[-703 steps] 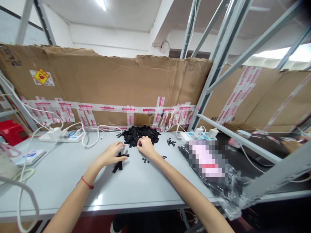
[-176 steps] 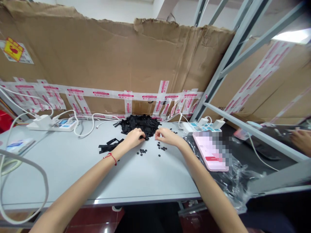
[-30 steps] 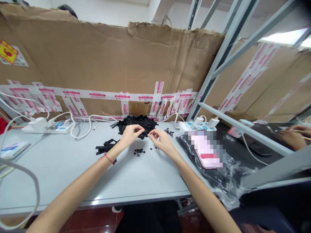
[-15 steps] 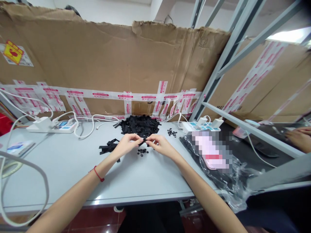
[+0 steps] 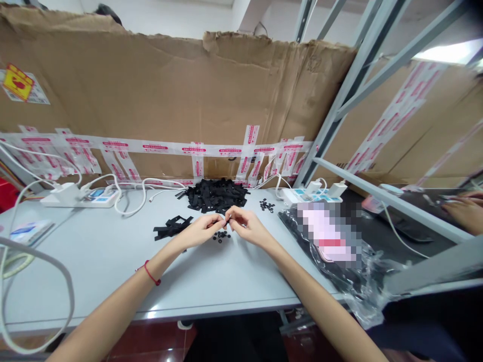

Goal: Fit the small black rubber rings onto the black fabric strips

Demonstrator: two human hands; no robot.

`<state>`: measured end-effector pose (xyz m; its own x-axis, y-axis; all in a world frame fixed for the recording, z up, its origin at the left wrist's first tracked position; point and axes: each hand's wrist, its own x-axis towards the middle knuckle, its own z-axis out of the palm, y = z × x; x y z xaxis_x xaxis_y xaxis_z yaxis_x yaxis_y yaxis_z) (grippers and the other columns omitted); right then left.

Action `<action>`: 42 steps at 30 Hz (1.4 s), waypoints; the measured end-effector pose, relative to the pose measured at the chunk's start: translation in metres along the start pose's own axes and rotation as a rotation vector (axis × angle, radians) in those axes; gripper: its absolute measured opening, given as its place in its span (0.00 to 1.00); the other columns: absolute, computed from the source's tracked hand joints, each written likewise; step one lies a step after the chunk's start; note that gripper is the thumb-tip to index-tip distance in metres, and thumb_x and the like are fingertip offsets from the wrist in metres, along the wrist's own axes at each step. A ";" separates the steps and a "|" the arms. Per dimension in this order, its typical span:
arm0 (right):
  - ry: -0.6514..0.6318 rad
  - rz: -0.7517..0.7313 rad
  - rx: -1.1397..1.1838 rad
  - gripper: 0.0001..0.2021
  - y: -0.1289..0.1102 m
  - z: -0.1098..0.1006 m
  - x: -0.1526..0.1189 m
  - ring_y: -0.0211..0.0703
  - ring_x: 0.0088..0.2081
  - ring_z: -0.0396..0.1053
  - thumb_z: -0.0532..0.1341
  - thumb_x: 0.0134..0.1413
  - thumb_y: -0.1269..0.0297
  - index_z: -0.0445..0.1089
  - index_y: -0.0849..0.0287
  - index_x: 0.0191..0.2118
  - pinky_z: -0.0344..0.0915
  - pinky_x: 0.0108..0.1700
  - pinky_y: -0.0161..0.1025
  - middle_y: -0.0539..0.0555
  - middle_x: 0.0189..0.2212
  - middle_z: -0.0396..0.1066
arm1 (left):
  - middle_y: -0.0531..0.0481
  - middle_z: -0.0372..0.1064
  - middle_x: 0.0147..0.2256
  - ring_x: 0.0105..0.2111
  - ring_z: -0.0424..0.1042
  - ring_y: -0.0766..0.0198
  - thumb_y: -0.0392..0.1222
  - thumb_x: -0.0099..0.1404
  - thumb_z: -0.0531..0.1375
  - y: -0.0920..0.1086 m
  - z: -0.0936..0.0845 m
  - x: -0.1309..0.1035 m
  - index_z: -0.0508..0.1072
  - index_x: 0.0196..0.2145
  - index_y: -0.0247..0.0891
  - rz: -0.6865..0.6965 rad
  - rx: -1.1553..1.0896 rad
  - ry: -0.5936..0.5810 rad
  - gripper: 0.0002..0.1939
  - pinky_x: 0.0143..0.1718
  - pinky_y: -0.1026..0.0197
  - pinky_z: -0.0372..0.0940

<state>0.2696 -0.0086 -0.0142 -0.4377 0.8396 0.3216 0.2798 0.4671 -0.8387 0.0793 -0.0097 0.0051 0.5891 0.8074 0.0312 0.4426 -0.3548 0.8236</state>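
Observation:
My left hand [image 5: 204, 230] and my right hand [image 5: 246, 226] meet over the grey table, fingertips pinched together. Between them is a small black piece [image 5: 228, 221], mostly covered by the fingers, so its exact shape is unclear. Right below the fingertips lie several small black rings [image 5: 222, 236]. Behind the hands is a heap of black fabric-like strips [image 5: 217, 194]. A smaller group of black strips [image 5: 169, 229] lies beside my left hand. Farther back on the right, another cluster of small black rings [image 5: 267, 205] rests on the table.
A pink phone-like object [image 5: 324, 231], partly pixelated, lies on black plastic wrapping to the right. White power strips [image 5: 103, 199] with cables run along the back. Cardboard [image 5: 169, 85] walls off the far side; a metal frame [image 5: 332, 120] rises right. Another person's hand [image 5: 466, 211] is beyond it.
My hands have drawn closer together, and the right fingers now arch higher over the black piece. The left hand has turned slightly, with its fingers more curled. The other person's hand has shifted.

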 end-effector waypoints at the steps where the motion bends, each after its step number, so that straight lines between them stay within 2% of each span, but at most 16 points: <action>1: 0.006 0.001 0.049 0.05 0.001 0.000 0.000 0.34 0.25 0.64 0.53 0.50 0.70 0.62 0.58 0.34 0.61 0.30 0.31 0.46 0.22 0.65 | 0.55 0.57 0.24 0.23 0.52 0.68 0.59 0.64 0.48 0.001 0.000 0.000 0.66 0.31 0.36 -0.008 -0.007 0.004 0.22 0.24 0.64 0.50; 4: 0.005 0.001 0.097 0.05 0.004 -0.002 0.001 0.34 0.23 0.63 0.52 0.48 0.71 0.63 0.59 0.28 0.59 0.28 0.31 0.47 0.20 0.64 | 0.57 0.53 0.22 0.22 0.49 0.69 0.59 0.64 0.48 0.004 -0.001 -0.001 0.66 0.31 0.36 -0.025 -0.023 0.002 0.22 0.23 0.65 0.48; 8: 0.068 0.017 -0.135 0.09 0.001 0.001 -0.001 0.32 0.19 0.54 0.52 0.47 0.71 0.62 0.60 0.20 0.52 0.24 0.31 0.46 0.16 0.58 | 0.57 0.53 0.23 0.23 0.50 0.69 0.58 0.64 0.49 0.004 -0.001 -0.001 0.66 0.30 0.36 0.000 -0.051 -0.019 0.21 0.24 0.65 0.49; 12: 0.069 -0.056 -0.262 0.13 -0.003 0.009 -0.003 0.32 0.20 0.53 0.55 0.53 0.63 0.57 0.59 0.20 0.50 0.24 0.32 0.46 0.16 0.56 | 0.55 0.56 0.24 0.24 0.51 0.68 0.57 0.63 0.50 -0.001 0.002 0.000 0.69 0.32 0.35 -0.005 -0.048 0.000 0.21 0.25 0.64 0.49; 15: 0.045 -0.064 -0.343 0.16 -0.003 0.011 -0.004 0.33 0.20 0.53 0.53 0.58 0.58 0.56 0.58 0.21 0.50 0.25 0.33 0.46 0.17 0.57 | 0.56 0.54 0.23 0.22 0.49 0.69 0.57 0.63 0.51 -0.004 0.002 0.000 0.70 0.33 0.34 -0.004 -0.078 0.003 0.22 0.24 0.64 0.47; 17: 0.007 -0.068 -0.373 0.16 -0.001 0.011 -0.004 0.34 0.21 0.54 0.50 0.61 0.58 0.57 0.58 0.24 0.51 0.27 0.33 0.47 0.19 0.58 | 0.57 0.52 0.22 0.22 0.47 0.69 0.58 0.63 0.51 -0.006 0.001 0.000 0.69 0.32 0.34 0.000 -0.116 0.010 0.22 0.24 0.64 0.46; 20: -0.036 -0.103 -0.333 0.14 0.004 0.012 -0.003 0.37 0.25 0.59 0.46 0.63 0.62 0.60 0.58 0.28 0.55 0.32 0.34 0.50 0.23 0.63 | 0.59 0.47 0.21 0.21 0.46 0.70 0.58 0.64 0.52 -0.010 0.001 0.000 0.68 0.32 0.35 0.017 -0.181 0.016 0.21 0.23 0.65 0.44; 23: -0.005 -0.095 -0.254 0.15 0.009 0.016 -0.001 0.38 0.28 0.61 0.43 0.64 0.61 0.59 0.58 0.29 0.56 0.35 0.36 0.51 0.26 0.63 | 0.60 0.43 0.19 0.20 0.44 0.71 0.58 0.64 0.52 -0.017 0.001 0.003 0.68 0.32 0.36 0.035 -0.244 0.003 0.21 0.22 0.65 0.42; 28: -0.016 0.008 -0.010 0.18 0.019 0.024 0.002 0.36 0.24 0.54 0.43 0.64 0.55 0.59 0.58 0.29 0.53 0.30 0.34 0.47 0.22 0.55 | 0.61 0.42 0.18 0.20 0.43 0.71 0.58 0.63 0.54 -0.023 -0.001 0.005 0.66 0.31 0.35 0.026 -0.318 -0.019 0.20 0.23 0.64 0.41; 31: -0.050 0.080 0.115 0.17 0.023 0.023 0.004 0.34 0.22 0.48 0.44 0.63 0.54 0.56 0.58 0.26 0.49 0.26 0.33 0.45 0.20 0.49 | 0.61 0.42 0.18 0.20 0.42 0.71 0.59 0.62 0.54 -0.022 -0.001 0.005 0.65 0.30 0.36 -0.008 -0.337 -0.035 0.20 0.23 0.64 0.42; 33: -0.059 0.094 0.084 0.17 0.022 0.021 0.004 0.34 0.23 0.48 0.45 0.62 0.55 0.55 0.58 0.26 0.49 0.27 0.33 0.45 0.20 0.49 | 0.61 0.43 0.18 0.20 0.43 0.71 0.60 0.60 0.54 -0.021 0.000 0.004 0.64 0.30 0.36 -0.044 -0.329 -0.040 0.21 0.24 0.64 0.42; 37: -0.059 0.051 -0.089 0.16 0.014 0.019 0.001 0.36 0.26 0.53 0.44 0.63 0.59 0.59 0.59 0.27 0.52 0.32 0.35 0.47 0.23 0.56 | 0.61 0.43 0.18 0.20 0.43 0.71 0.62 0.58 0.54 -0.018 0.001 0.004 0.63 0.28 0.37 -0.083 -0.310 -0.029 0.23 0.23 0.64 0.41; 42: -0.099 0.025 -0.237 0.13 0.012 0.021 -0.001 0.36 0.26 0.55 0.45 0.61 0.62 0.55 0.58 0.26 0.52 0.32 0.35 0.47 0.23 0.58 | 0.60 0.45 0.19 0.20 0.45 0.70 0.60 0.60 0.53 -0.019 0.003 0.004 0.66 0.30 0.35 -0.064 -0.199 -0.019 0.22 0.23 0.64 0.43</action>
<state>0.2552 -0.0102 -0.0338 -0.5062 0.8261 0.2476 0.4794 0.5082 -0.7155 0.0749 -0.0012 -0.0119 0.5778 0.8155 -0.0341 0.3386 -0.2015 0.9191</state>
